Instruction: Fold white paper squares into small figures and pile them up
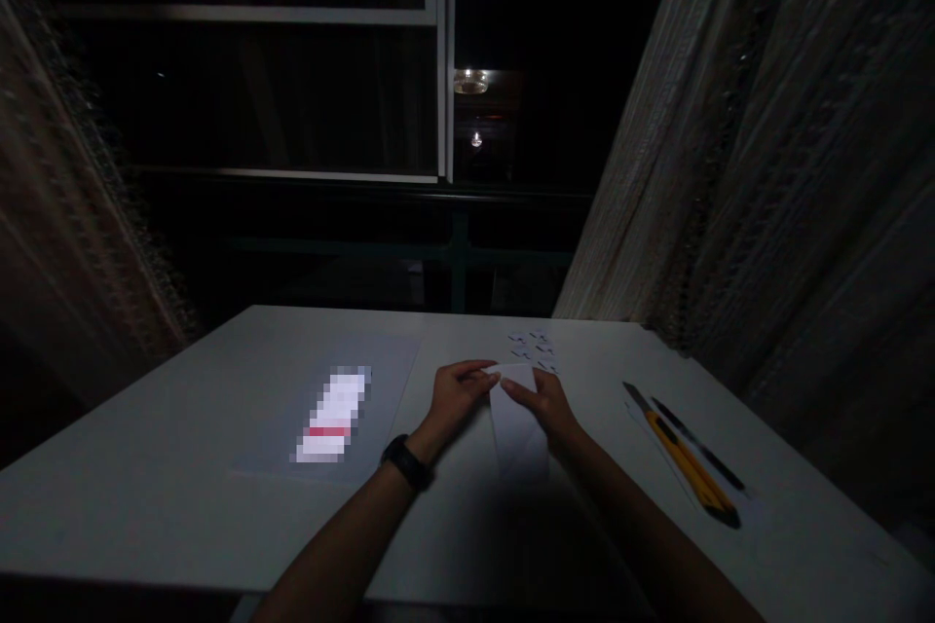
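Note:
A white sheet of paper (517,423) lies on the white table (182,467), narrow and partly folded. My left hand (457,394) pinches its far top edge with curled fingers; a black watch sits on that wrist. My right hand (546,404) rests on the paper's right side, fingers pressed down at the same top edge. Both hands meet near the fold.
A larger sheet with a pixelated patch (332,414) lies to the left. Several small paper pieces (535,350) sit just beyond the hands. A yellow utility knife (683,458) and a black pen (697,443) lie at the right. Curtains hang on both sides of a dark window.

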Available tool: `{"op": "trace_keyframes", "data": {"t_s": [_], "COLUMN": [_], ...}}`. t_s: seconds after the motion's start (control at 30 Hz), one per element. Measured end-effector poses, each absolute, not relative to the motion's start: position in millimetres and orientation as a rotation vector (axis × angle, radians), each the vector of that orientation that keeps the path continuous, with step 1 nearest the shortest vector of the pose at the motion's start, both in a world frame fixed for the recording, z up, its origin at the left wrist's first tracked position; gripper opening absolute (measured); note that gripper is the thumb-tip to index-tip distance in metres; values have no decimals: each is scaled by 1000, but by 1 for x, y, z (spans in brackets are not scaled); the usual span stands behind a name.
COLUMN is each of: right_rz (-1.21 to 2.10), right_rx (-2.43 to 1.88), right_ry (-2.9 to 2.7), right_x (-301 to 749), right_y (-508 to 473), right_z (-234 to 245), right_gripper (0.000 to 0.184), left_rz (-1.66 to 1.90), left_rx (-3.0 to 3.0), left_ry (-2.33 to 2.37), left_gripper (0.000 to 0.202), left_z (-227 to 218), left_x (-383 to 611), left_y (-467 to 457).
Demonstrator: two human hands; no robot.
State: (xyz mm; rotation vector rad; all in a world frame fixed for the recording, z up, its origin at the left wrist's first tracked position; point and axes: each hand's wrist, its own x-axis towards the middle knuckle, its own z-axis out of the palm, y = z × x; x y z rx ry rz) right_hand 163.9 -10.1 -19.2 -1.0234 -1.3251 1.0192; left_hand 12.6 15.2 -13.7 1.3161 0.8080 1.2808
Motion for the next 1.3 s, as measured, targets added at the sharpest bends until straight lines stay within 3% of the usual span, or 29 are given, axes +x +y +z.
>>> {"op": "trace_keyframes", "data": {"t_s": [0.13,0.37,0.57,0.93,1.3], "right_rz": [882,617,428,567,455], "right_rx": [-928,-998,-1137,-1099,-1182], "right_ry": [-1331,-1439,-1509,-1394,-1413], "right_x": [165,165,169,169,165], "right_y": [-12,-14,-14,-12,-13], "right_z": [-9,-4,-4,-7,-8], "right_gripper": [37,21,21,27,27], "left_rz": [1278,1249,1271,1282,1313], "left_rx": [1331,1352,1379,1425,1415], "left_ry": [801,798,804,805,838], "left_gripper": [35,37,35,35,38], "left_z": [-14,-11,-9,-10,-9], "left_x": [13,15,17,19,18], "left_y": [15,12,9,6,6]}}
